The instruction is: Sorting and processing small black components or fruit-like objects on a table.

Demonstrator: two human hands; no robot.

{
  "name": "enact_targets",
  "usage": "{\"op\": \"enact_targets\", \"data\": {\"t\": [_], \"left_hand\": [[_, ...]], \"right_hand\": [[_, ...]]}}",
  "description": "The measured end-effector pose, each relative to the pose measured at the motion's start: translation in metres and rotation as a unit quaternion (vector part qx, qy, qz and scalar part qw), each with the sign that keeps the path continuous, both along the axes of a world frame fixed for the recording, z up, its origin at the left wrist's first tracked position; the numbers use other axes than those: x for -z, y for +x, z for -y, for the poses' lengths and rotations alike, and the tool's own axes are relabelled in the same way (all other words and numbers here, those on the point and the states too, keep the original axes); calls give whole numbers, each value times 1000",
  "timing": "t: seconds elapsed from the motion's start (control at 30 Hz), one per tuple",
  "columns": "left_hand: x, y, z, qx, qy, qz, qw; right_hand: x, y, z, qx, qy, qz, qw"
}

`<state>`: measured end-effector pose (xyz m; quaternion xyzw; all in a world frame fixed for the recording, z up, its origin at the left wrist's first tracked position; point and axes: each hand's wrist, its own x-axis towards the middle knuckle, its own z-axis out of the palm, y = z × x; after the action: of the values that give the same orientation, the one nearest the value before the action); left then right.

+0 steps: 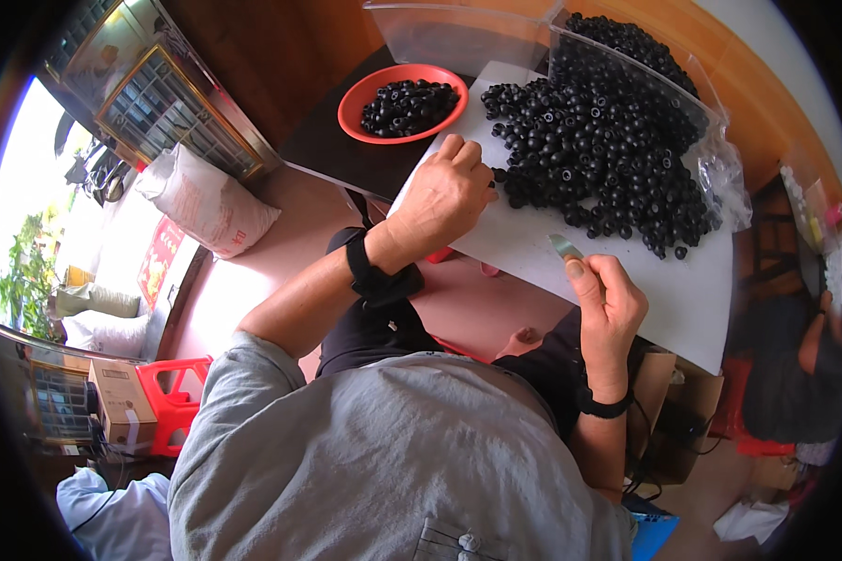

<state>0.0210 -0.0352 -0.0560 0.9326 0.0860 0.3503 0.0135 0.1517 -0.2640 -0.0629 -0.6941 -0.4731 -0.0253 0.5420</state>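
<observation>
My left hand (447,192) is closed, fingers curled, over the left edge of a white board. Small dark pieces show at its fingertips, but whether it pinches one of them I cannot make out. To the right and nearer me, my right hand (608,297) is shut on a small knife, its short pale blade (564,246) pointing up and left above the board. Beyond both hands spreads a large heap of small round black plastic parts (594,154), some showing ring-shaped openings. An orange-red bowl (350,117) holding more such parts stands past my left hand.
The white board (678,304) lies on a dark table (320,140). Clear plastic bins (458,35) stand at the back, one tipped toward the heap. Left are a white sack (206,201) and a red stool (170,397). A cardboard box (653,393) stands below right; another person (795,365) sits far right.
</observation>
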Motion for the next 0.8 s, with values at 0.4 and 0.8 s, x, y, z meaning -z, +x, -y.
{"op": "enact_targets", "data": {"t": [0.4, 0.8], "left_hand": [[-2, -6, 4, 2, -44, -28, 999], [3, -8, 10, 31, -41, 11, 999]], "right_hand": [[-1, 0, 1, 3, -24, 1, 1000], [-14, -20, -11, 87, -164, 329, 926]]}}
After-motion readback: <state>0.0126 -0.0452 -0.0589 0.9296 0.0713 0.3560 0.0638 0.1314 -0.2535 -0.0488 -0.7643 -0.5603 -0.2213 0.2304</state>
